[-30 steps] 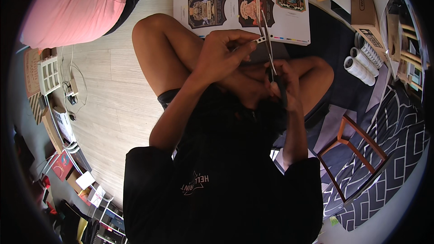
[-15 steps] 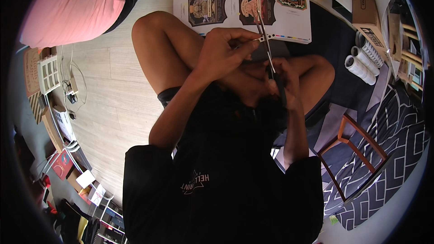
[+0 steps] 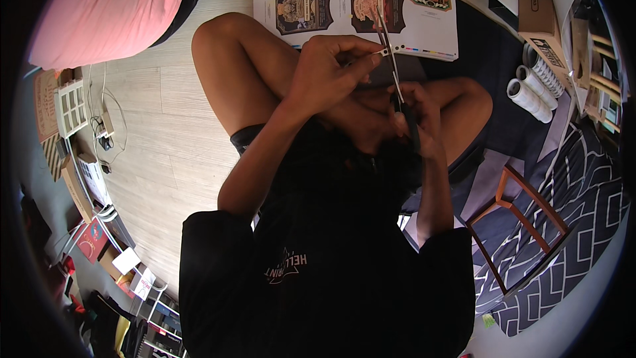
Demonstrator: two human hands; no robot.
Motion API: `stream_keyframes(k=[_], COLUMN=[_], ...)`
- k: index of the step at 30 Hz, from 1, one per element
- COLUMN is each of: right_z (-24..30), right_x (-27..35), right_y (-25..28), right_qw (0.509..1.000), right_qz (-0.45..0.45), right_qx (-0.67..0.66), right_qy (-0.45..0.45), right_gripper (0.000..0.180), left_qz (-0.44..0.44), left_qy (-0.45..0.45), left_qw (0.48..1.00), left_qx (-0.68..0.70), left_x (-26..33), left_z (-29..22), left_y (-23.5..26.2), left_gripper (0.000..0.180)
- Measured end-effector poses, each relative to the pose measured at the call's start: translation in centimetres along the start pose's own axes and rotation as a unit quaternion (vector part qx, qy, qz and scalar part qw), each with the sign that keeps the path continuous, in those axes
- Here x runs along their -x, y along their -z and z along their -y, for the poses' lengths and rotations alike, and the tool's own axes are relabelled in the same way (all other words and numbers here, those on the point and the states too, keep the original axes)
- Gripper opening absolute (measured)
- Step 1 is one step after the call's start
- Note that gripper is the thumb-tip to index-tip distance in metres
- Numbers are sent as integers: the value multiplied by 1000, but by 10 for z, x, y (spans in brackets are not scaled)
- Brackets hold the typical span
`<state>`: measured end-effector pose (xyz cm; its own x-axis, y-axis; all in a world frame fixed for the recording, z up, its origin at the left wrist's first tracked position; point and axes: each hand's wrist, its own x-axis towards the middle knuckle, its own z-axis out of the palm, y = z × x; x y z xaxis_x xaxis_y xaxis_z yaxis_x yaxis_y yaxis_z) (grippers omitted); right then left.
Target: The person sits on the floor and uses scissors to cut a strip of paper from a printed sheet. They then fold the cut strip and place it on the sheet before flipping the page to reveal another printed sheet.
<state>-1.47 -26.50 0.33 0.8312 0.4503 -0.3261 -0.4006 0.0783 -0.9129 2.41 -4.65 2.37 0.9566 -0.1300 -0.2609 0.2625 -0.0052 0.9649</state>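
Observation:
My right hand [image 3: 416, 114] is closed round the black handles of a pair of scissors [image 3: 391, 59], whose long metal blades point away from me and stand slightly apart. My left hand [image 3: 338, 74] pinches a small white strip of paper [image 3: 384, 52] between thumb and fingertips, right at the blades. Just beyond lies a large printed sheet [image 3: 338, 0], on what looks like a stack, bearing several dark ornate label designs. The scissor tips overlap the red-and-black label [image 3: 377, 8] in view. My crossed legs sit beneath both hands.
At the upper left another person's pink garment [image 3: 109, 10] shows. White rolls [image 3: 532, 98] and a cardboard box [image 3: 538, 10] stand at right. A brown wooden frame [image 3: 523, 225] rests near patterned fabric [image 3: 570, 252]. Cables [image 3: 109, 129] and shelving [image 3: 73, 109] line the left side.
The whole view has shifted slightly, with the sheet and hands a little higher in the picture. Both hands keep their hold on the scissors and the paper strip.

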Motion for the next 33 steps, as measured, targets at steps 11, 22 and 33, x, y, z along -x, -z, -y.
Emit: stream_keyframes(k=[11, 22, 33], right_z=[-1, -2, -4], right_x=[0, 1, 1], right_y=[-1, 0, -1], right_qw=[1000, 999, 1000], right_qz=[-8, 16, 19], right_qx=[-4, -23, -5], right_qy=[7, 18, 14], right_gripper=[42, 47, 47], left_qz=[12, 9, -10], left_qy=[10, 9, 33], left_qw=[1000, 1000, 999], left_qx=[-7, -5, -6], left_x=[1, 2, 4], left_z=[-2, 3, -4], left_y=[3, 4, 3], left_gripper=[21, 20, 19])
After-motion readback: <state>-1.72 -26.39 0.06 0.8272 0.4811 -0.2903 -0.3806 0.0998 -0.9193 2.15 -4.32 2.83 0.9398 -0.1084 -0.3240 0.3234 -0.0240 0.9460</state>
